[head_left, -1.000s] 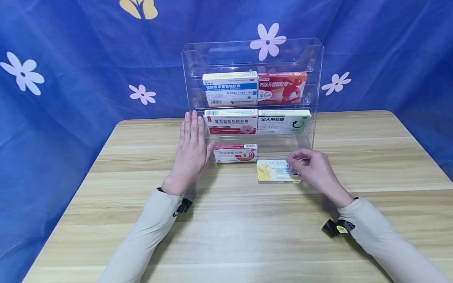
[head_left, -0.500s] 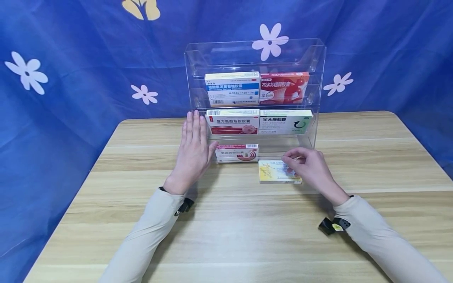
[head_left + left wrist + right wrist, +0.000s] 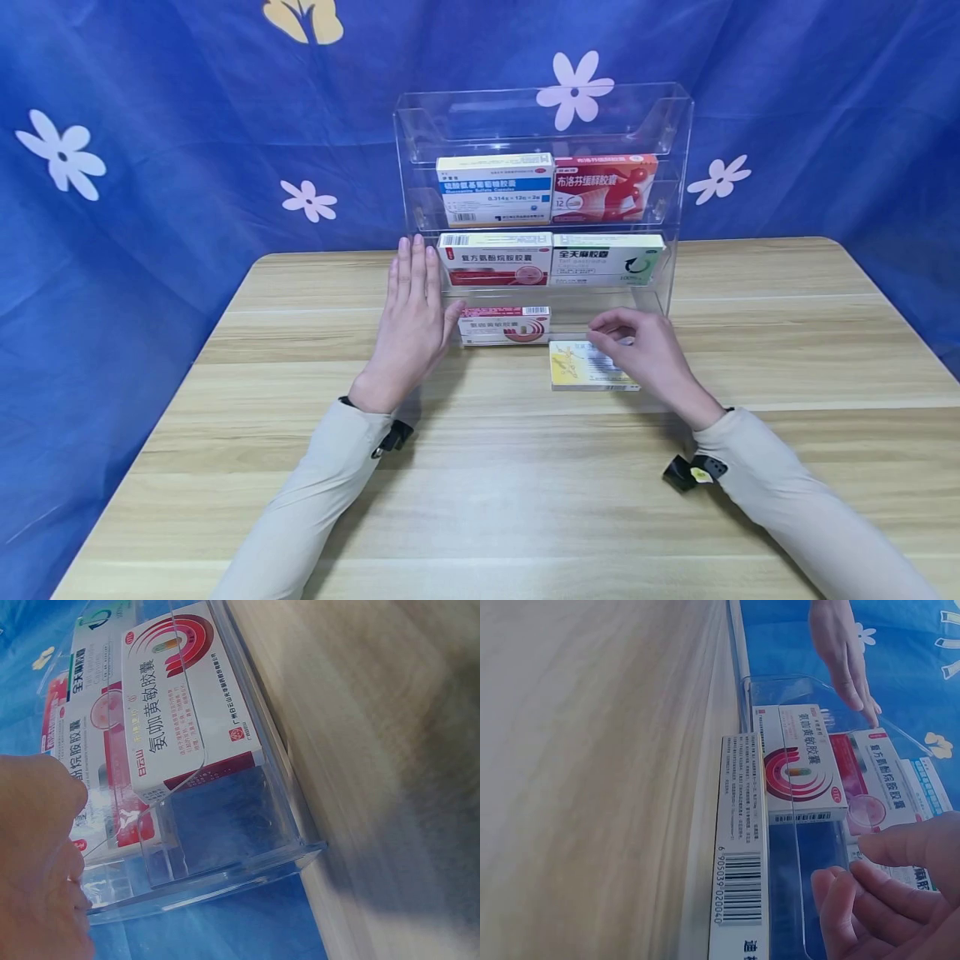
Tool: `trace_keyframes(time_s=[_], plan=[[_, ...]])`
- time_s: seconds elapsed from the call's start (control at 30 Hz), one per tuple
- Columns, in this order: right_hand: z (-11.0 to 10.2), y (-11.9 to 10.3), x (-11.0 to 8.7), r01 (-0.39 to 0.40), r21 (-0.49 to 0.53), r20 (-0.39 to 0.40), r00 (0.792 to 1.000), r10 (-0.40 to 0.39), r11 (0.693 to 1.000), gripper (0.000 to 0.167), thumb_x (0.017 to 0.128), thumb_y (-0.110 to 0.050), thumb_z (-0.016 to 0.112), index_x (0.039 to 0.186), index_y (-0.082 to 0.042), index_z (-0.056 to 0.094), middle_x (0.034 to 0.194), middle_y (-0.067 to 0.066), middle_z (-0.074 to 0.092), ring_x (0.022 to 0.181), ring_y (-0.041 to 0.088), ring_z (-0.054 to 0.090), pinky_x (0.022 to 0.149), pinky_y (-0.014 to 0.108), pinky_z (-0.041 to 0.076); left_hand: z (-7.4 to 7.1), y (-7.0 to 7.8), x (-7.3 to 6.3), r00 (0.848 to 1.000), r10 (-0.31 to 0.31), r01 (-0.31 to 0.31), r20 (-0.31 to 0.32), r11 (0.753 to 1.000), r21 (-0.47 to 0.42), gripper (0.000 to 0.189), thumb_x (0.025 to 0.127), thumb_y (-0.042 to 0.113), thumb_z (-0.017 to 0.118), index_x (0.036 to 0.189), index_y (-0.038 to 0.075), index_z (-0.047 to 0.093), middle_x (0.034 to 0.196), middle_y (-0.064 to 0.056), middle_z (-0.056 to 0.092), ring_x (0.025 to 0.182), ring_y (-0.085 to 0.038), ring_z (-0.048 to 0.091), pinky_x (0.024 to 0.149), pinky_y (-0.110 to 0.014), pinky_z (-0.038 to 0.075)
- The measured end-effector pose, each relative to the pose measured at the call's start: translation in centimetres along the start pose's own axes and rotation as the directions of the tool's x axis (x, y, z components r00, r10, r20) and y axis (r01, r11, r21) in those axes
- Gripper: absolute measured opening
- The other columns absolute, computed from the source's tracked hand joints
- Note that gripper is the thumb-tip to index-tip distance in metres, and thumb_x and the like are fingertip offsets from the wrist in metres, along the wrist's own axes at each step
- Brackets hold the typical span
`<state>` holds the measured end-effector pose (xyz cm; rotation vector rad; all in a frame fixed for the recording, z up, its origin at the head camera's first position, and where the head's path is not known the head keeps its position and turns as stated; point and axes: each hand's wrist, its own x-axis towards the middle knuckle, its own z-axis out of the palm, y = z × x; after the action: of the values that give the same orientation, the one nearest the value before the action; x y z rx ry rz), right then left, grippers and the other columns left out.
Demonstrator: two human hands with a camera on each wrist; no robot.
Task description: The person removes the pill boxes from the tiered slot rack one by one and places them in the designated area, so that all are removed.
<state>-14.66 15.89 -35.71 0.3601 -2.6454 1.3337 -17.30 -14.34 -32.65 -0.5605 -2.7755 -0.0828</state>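
Note:
My left hand (image 3: 407, 337) lies with straight fingers along the left side of a clear acrylic display rack (image 3: 420, 133). Over a yellow-and-white medicine box (image 3: 572, 367) hovers my right hand (image 3: 651, 352), fingers loosely bent. In the right wrist view that box's barcoded side (image 3: 739, 889) shows, and a gap stands between thumb and fingers with nothing held. The box sits before the rack's lowest tier, its right part hidden by the hand. Left of it, a white-and-red capsule box (image 3: 504, 327) stands in that tier.
The middle tier bears a red-and-white box (image 3: 495, 265) and a green-and-white box (image 3: 606, 262). Above are a blue-and-white box (image 3: 495, 196) and a red box (image 3: 603, 190). Behind the wooden table (image 3: 480, 492) hangs a blue flowered cloth (image 3: 187, 125).
My right hand has moved a little left across the yellow-and-white medicine box, which stays in place. My left hand keeps its position at the rack. The head view has shifted slightly.

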Motion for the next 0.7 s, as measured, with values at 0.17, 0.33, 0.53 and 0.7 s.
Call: trace_keyframes(time_s=[0.17,0.33,0.53,0.7], plan=[[0.5,-0.5,0.4,0.002,0.001,-0.002,1.0,-0.002,1.0,0.014,0.086,-0.01,0.071,0.098,-0.003,0.072,0.09,0.009,0.073,0.079,0.021,0.067,0.069,0.032,0.054,0.1,-0.1,0.0,1.0,0.006,-0.006,-0.01,1.0,0.007,0.074,0.104,0.036,0.035,0.148,-0.013,0.0,0.155,-0.029,-0.011,0.143,-0.036,-0.02,0.117,-0.041,-0.012],[1.1,-0.9,1.0,0.01,-0.017,-0.006,1.0,-0.01,1.0,0.019,0.087,-0.013,0.071,0.102,-0.001,0.071,0.092,0.01,0.072,0.08,0.023,0.067,0.07,0.036,0.055,0.1,-0.2,-0.1,1.0,0.011,-0.011,-0.016,1.0,0.01,0.074,0.104,0.035,0.037,0.148,-0.013,0.001,0.155,-0.03,-0.011,0.143,-0.036,-0.02,0.117,-0.041,-0.011],[1.7,-1.3,1.5,0.031,-0.022,-0.01,0.999,-0.031,0.999,0.023,0.088,-0.014,0.07,0.106,0.0,0.07,0.096,0.012,0.072,0.082,0.025,0.068,0.075,0.04,0.055,0.1,-0.2,0.0,1.0,0.015,-0.014,-0.015,1.0,0.019,0.073,0.104,0.034,0.037,0.148,-0.013,0.002,0.155,-0.03,-0.01,0.143,-0.036,-0.019,0.118,-0.041,-0.011],[2.1,-1.8,1.9,0.051,-0.008,0.003,0.999,-0.051,0.999,0.025,0.088,-0.012,0.07,0.109,0.001,0.068,0.099,0.014,0.071,0.083,0.025,0.067,0.076,0.039,0.056,0.0,-0.1,0.0,1.0,0.015,-0.015,-0.01,1.0,0.022,0.074,0.104,0.035,0.036,0.148,-0.014,0.002,0.155,-0.029,-0.011,0.143,-0.035,-0.02,0.117,-0.041,-0.011]])
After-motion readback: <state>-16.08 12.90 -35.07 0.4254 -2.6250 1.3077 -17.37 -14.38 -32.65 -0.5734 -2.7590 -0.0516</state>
